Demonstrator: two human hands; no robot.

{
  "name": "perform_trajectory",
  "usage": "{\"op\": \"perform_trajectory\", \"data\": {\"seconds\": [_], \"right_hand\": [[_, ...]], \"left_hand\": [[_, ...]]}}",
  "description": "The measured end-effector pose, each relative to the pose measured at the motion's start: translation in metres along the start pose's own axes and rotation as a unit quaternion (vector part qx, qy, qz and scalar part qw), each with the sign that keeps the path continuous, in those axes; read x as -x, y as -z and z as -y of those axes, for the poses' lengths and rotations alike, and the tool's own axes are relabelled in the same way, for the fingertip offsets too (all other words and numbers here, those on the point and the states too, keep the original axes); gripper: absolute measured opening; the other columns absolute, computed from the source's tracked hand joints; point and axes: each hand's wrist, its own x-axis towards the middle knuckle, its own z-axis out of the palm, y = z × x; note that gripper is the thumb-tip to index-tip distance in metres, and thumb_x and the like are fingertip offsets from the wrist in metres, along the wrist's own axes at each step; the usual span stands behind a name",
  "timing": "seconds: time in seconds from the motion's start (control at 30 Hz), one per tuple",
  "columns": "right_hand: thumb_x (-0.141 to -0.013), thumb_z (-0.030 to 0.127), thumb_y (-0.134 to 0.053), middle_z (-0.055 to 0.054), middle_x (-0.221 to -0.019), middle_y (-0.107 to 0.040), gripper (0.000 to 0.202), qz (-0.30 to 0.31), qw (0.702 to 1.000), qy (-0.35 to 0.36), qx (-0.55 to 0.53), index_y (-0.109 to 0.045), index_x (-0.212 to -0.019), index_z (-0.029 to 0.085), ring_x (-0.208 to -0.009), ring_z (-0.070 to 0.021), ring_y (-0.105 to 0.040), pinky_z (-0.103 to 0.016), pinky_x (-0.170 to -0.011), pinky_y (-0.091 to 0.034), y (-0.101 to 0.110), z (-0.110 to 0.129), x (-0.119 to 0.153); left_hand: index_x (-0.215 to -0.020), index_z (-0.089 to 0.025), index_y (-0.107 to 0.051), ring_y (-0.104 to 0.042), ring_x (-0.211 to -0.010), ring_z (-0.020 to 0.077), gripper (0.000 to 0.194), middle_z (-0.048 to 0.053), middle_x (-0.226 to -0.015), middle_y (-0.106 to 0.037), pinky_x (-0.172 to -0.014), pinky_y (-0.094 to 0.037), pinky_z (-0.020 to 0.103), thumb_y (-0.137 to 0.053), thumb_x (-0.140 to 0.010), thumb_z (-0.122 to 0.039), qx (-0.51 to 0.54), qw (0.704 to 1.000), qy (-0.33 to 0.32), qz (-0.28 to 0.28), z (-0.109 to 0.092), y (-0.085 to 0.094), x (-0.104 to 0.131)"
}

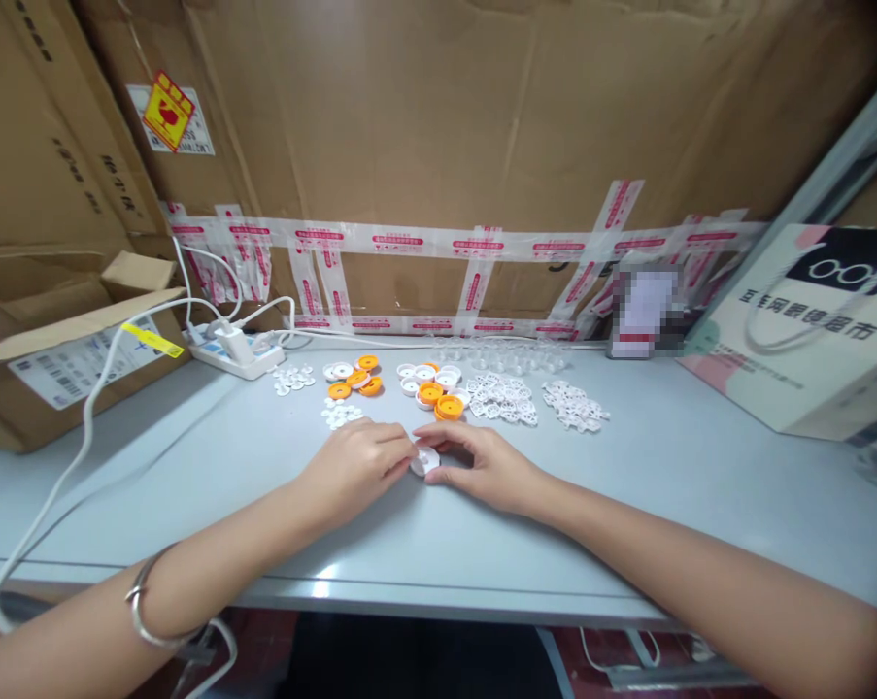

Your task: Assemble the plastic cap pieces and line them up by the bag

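Although its underside is hidden, the white round plastic cap (pixel 424 462) is located between my two hands, low over the grey tabletop (pixel 409 553); whether it touches that surface I cannot tell. My right hand (pixel 482 464) is closed on it, thumb at the near edge and fingers curved round the far edge. My left hand (pixel 369 456) meets the opposite side with bunched fingertips; whether they pinch the rim or some smaller piece cannot be determined. I assess the cap as very light and stiff, with a smooth wall likely to slip or spin under uneven pressure. Breakage appears unlikely, though a thin edge could mark if squeezed hard. Recommended hold: opposed thumb and finger across the outer rim, leaving the face uncovered. Just beyond my grip sit orange round caps (pixel 449 407), seemingly of similar build; beyond my left fingers are small white discs (pixel 342 415); beyond my right knuckles, white openwork pieces (pixel 507 399), probably thinner and more easily bent.
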Motion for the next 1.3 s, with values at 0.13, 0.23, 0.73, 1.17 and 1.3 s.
{"op": "perform_trajectory", "data": {"seconds": [0.13,0.23,0.73,1.17,1.3], "right_hand": [[-0.07,0.018,-0.069,-0.007,-0.105,-0.064,0.041,-0.001,1.0,0.001,-0.002,-0.057,-0.11,0.017,-0.095,-0.0163,-0.06,-0.034,-0.089,-0.048,0.0,0.0,0.0],[-0.071,0.018,-0.068,-0.006,-0.105,-0.064,0.04,-0.001,1.0,-0.003,-0.01,-0.057,-0.109,0.018,-0.095,-0.0164,-0.06,-0.034,-0.089,-0.048,0.001,0.0,-0.001],[-0.07,0.02,-0.067,-0.006,-0.104,-0.065,0.036,0.004,1.0,-0.019,-0.022,-0.059,-0.105,0.019,-0.093,-0.0164,-0.061,-0.035,-0.089,-0.048,0.002,0.005,-0.001],[-0.069,0.019,-0.065,-0.006,-0.104,-0.064,0.036,-0.01,1.0,0.005,0.009,-0.058,-0.104,0.018,-0.094,-0.0163,-0.061,-0.035,-0.09,-0.049,0.0,0.002,0.002],[-0.067,0.022,-0.069,-0.007,-0.115,-0.059,0.048,-0.021,0.999,0.02,-0.018,-0.053,-0.112,0.019,-0.103,-0.0173,-0.059,-0.036,-0.096,-0.046,0.001,0.003,0.003]], "left_hand": [[-0.083,-0.018,-0.066,-0.063,-0.074,0.0152,0.02,0.002,-0.078,-0.068,-0.069,-0.041,0.027,-0.046,-0.087,-0.019,-0.004,1.0,-0.025,-0.007,-0.001,-0.001,0.001],[-0.084,-0.019,-0.067,-0.063,-0.075,0.0142,0.02,0.002,-0.081,-0.068,-0.07,-0.04,0.027,-0.047,-0.086,-0.017,0.006,1.0,-0.026,-0.003,-0.001,0.001,0.002],[-0.099,-0.021,-0.063,-0.058,-0.094,0.0187,0.022,0.004,-0.101,-0.065,-0.082,-0.042,0.029,-0.05,-0.083,-0.028,0.096,0.989,0.111,0.012,0.036,0.033,0.005],[-0.078,-0.018,-0.062,-0.06,-0.07,0.0168,0.027,0.002,-0.075,-0.066,-0.064,-0.045,0.024,-0.063,-0.069,-0.043,0.155,0.949,0.233,0.148,0.074,0.034,0.026],[-0.076,-0.019,-0.065,-0.062,-0.07,0.017,0.02,0.002,-0.074,-0.068,-0.064,-0.045,0.024,-0.059,-0.072,-0.037,0.144,0.949,0.233,0.157,0.075,0.032,0.024]]}}
